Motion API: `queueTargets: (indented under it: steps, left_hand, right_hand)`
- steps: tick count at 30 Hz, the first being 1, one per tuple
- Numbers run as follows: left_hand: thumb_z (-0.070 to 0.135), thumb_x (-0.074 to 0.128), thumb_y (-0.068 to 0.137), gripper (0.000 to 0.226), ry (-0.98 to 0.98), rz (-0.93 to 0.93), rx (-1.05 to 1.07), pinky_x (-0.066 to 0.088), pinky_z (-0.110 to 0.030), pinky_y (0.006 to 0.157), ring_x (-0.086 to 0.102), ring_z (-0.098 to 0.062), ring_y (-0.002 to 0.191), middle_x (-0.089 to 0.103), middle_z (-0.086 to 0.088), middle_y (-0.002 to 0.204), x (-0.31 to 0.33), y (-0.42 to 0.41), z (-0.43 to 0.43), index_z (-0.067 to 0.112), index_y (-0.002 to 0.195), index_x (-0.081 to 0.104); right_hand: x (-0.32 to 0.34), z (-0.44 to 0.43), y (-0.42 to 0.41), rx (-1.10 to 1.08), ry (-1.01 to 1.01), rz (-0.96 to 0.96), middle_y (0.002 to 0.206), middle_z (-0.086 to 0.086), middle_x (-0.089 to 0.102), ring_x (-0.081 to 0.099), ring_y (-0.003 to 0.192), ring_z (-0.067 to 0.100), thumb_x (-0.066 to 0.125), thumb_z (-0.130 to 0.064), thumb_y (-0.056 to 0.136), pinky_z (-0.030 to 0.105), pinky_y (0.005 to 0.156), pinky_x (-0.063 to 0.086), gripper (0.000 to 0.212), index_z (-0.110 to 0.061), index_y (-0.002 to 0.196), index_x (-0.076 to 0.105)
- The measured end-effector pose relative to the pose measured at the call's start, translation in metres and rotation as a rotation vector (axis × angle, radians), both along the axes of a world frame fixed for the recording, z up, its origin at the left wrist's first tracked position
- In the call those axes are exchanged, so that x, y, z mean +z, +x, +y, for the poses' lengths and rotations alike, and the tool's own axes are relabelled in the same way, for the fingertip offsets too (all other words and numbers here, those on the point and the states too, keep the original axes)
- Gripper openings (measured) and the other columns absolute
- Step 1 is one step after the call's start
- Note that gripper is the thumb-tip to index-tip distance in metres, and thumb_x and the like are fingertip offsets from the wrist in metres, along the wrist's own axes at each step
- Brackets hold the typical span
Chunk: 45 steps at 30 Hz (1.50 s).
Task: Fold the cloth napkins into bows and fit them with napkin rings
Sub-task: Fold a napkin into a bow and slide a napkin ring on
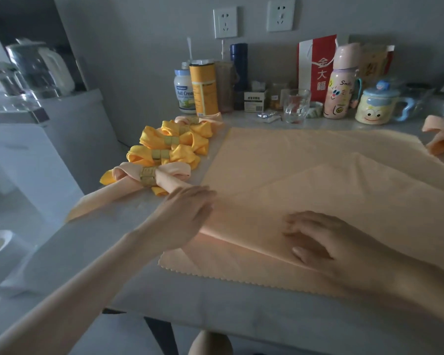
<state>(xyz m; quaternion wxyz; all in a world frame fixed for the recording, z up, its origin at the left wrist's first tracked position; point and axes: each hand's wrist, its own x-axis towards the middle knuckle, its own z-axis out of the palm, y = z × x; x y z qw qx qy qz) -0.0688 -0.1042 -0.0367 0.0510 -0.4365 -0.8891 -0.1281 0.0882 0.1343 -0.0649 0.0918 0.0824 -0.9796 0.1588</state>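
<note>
Head view: a large peach cloth napkin [292, 160] with pinked edges lies spread on the grey tabletop [215, 316], its near part folded over.
Handling: light, soft and limp; it probably slides on the smooth top, so press the creases and take hold at corners or fold ends.
Left hand [187, 216]: fingers straight, touching the fold's left end.
Right hand [326, 242]: flat on the folded layer, gripping nothing.
Yellow and peach napkin bows [164, 149]: gold-ringed, far left of the napkin.
</note>
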Motion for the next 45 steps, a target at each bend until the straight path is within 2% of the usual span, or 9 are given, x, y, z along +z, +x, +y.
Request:
queueTargets:
  steps: [5,12,17,21,27,34,36,39,45]
  left_hand:
    - [0.026,0.04,0.097,0.028,-0.082,0.11,0.131,0.039,-0.033,0.096,0.053,-0.023,0.114,0.061,0.007,0.12,-0.014,-0.03,-0.021,0.024,0.113,0.063]
    - [0.032,0.05,0.094,0.041,-0.047,0.339,0.34,0.043,-0.036,0.079,0.061,-0.028,0.069,0.065,-0.008,0.066,0.006,-0.02,-0.021,0.008,0.065,0.068]
    - [0.034,0.042,0.087,0.04,0.194,0.293,-0.022,0.04,-0.039,0.095,0.058,-0.031,0.105,0.067,-0.011,0.108,-0.005,0.04,0.011,0.009,0.103,0.067]
    - [0.055,0.027,0.092,0.07,-0.085,0.081,-0.325,0.011,-0.057,0.111,0.018,-0.022,0.143,0.027,-0.003,0.154,-0.043,0.095,0.031,0.014,0.148,0.026]
    - [0.082,-0.017,0.064,0.095,-0.261,-0.077,-0.156,-0.021,-0.02,0.109,-0.024,-0.005,0.14,-0.03,0.013,0.148,-0.034,0.057,-0.003,0.03,0.143,-0.023]
    - [0.083,-0.029,0.053,0.098,-0.377,-0.122,0.003,-0.029,-0.002,0.09,-0.042,0.012,0.117,-0.032,0.021,0.138,-0.014,0.021,-0.051,0.034,0.138,-0.027]
    - [0.061,0.001,0.091,0.068,-0.299,-0.048,0.012,-0.023,-0.004,0.096,-0.026,0.005,0.134,-0.015,0.02,0.146,-0.013,0.02,-0.049,0.027,0.149,-0.006]
    - [0.013,0.04,0.096,0.043,-0.079,0.164,0.003,0.031,-0.023,0.107,0.042,-0.017,0.132,0.039,0.009,0.145,-0.005,0.023,-0.037,0.02,0.138,0.044]
    - [0.016,0.042,0.094,0.031,-0.349,0.291,0.066,0.043,-0.025,0.081,0.057,-0.019,0.106,0.059,0.002,0.119,-0.002,0.009,-0.025,0.021,0.122,0.054]
  right_hand:
    - [-0.003,-0.009,-0.001,-0.012,0.111,0.177,0.103,-0.01,0.058,0.053,0.095,0.006,0.043,-0.042,0.085,0.014,0.084,0.032,0.02,-0.029,0.098,0.051]
    - [-0.008,-0.007,0.001,-0.013,0.109,0.185,0.105,-0.007,0.058,0.047,0.101,0.007,0.041,-0.038,0.087,0.016,0.086,0.026,0.02,-0.027,0.101,0.051]
    - [-0.01,-0.005,0.002,-0.018,0.125,0.138,0.112,-0.007,0.057,0.044,0.107,0.006,0.036,-0.04,0.09,0.016,0.088,0.023,0.021,-0.029,0.105,0.047]
    - [-0.009,-0.007,0.0,-0.025,0.118,0.173,0.112,-0.002,0.061,0.047,0.107,0.008,0.041,-0.037,0.086,0.017,0.089,0.028,0.021,-0.029,0.103,0.047]
    - [-0.009,-0.006,0.001,-0.033,0.071,0.108,0.114,-0.009,0.057,0.042,0.112,0.001,0.038,-0.045,0.089,0.003,0.099,0.013,0.022,-0.033,0.103,0.05]
    - [-0.007,-0.006,0.001,-0.03,0.072,0.094,0.112,-0.008,0.056,0.042,0.113,0.0,0.036,-0.046,0.09,0.007,0.097,0.016,0.027,-0.03,0.104,0.052]
    - [-0.006,-0.007,0.001,-0.027,0.078,0.087,0.112,-0.009,0.056,0.041,0.112,0.001,0.031,-0.052,0.092,0.013,0.093,0.02,0.03,-0.032,0.105,0.049]
    - [-0.001,-0.009,0.001,-0.02,0.07,0.046,0.112,-0.014,0.052,0.043,0.111,0.004,0.015,-0.064,0.091,0.016,0.092,0.021,0.044,-0.035,0.105,0.046]
    - [0.026,-0.027,0.003,-0.02,0.26,-0.073,0.115,-0.018,0.043,0.044,0.104,0.003,0.013,-0.071,0.08,0.019,0.091,0.027,0.059,-0.03,0.11,0.043]
